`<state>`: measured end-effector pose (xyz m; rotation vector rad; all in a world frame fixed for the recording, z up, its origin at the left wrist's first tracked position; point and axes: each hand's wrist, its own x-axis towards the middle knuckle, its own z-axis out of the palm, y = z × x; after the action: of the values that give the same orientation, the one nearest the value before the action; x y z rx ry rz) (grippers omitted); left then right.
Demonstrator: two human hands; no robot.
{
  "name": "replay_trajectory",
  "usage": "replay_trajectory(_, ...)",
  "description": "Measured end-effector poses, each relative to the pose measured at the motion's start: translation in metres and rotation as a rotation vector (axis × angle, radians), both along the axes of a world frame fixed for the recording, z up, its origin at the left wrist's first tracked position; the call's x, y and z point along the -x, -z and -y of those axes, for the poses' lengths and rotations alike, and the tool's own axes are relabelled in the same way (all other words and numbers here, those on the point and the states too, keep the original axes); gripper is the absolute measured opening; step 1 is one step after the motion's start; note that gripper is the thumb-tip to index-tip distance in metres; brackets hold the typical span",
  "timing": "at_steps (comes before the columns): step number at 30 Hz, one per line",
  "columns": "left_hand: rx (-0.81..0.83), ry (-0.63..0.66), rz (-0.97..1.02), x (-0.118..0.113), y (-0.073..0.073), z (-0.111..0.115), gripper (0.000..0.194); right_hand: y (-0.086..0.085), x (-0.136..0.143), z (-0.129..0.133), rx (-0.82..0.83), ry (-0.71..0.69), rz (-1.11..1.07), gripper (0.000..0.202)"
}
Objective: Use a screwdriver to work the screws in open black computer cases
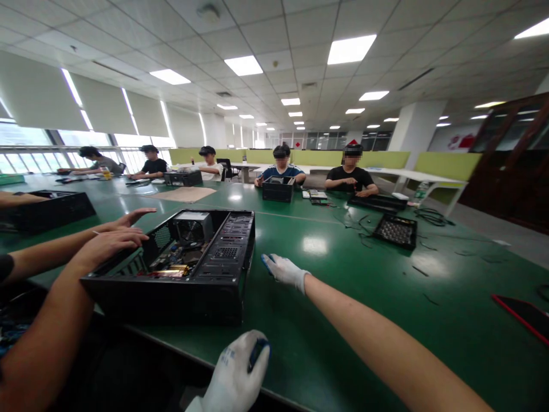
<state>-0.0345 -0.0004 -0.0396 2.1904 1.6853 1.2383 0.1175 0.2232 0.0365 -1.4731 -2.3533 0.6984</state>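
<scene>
A black computer case lies on its side with the cover off, showing the power supply and circuit boards inside. My right hand, in a white glove with blue fingertips, reaches over the table just right of the case; its fingers are stretched out and nothing shows in them. Near the table's front edge is my left hand, gloved alike, below the case and not touching it. Its fingers curl round toward the thumb; whatever they may hold is hidden. A co-worker's bare hands are at the case's left side.
The green table stretches far ahead. To the right are a dark metal tray-like part, loose cables and a red-edged dark panel. Another case stands at left. Several people work across the table, one behind a case.
</scene>
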Motion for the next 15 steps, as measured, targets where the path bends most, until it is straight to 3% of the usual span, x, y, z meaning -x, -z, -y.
replay_trajectory(8, 0.037, 0.026, 0.007, -0.016, 0.013, -0.023, 0.019, 0.027, -0.067, -0.002, 0.139, 0.102, -0.047, 0.066)
replay_trajectory(15, 0.110, -0.008, -0.001, -0.023, 0.012, -0.036, 0.019, 0.036, -0.106, 0.003, 0.127, 0.164, -0.036, 0.062)
